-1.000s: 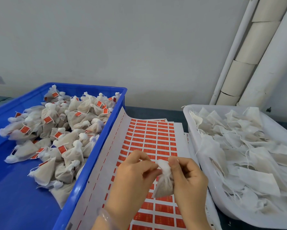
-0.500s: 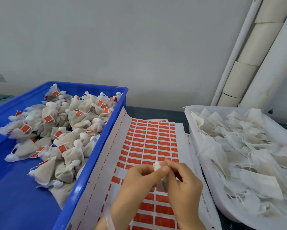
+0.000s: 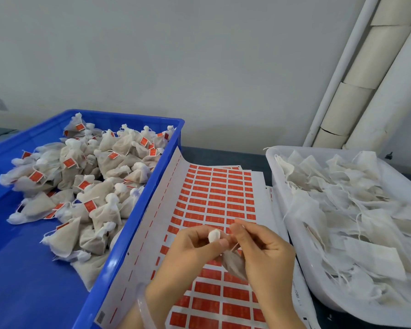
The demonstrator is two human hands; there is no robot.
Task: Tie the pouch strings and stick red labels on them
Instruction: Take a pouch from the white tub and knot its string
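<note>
Big blue crate (image 3: pixel 128 116) of tied, labelled pouches takes up the left, white tray (image 3: pixel 318 148) of flat ones sits on the right, red label sheet (image 3: pixel 214 193) in between. Lower centre, left hand (image 3: pixel 190 255) is pinching the pouch (image 3: pixel 233 263) by its neck over the sheet, and right hand (image 3: pixel 266 252) pinches its string (image 3: pixel 235 246).

**A packing workshop bench**

This is bulk handwork. A blue crate (image 3: pixel 21 293) at the tabletop's (image 3: pixel 223 157) left edge is heaped with tied, labelled pouches (image 3: pixel 90 186). A white tray (image 3: pixel 274 167) at the right edge holds untied pouches (image 3: pixel 354 210). Sheets of red labels (image 3: pixel 216 193) lie between them, with a bare grey wall (image 3: pixel 176 55) and white pipes (image 3: pixel 366 67) behind.
</note>
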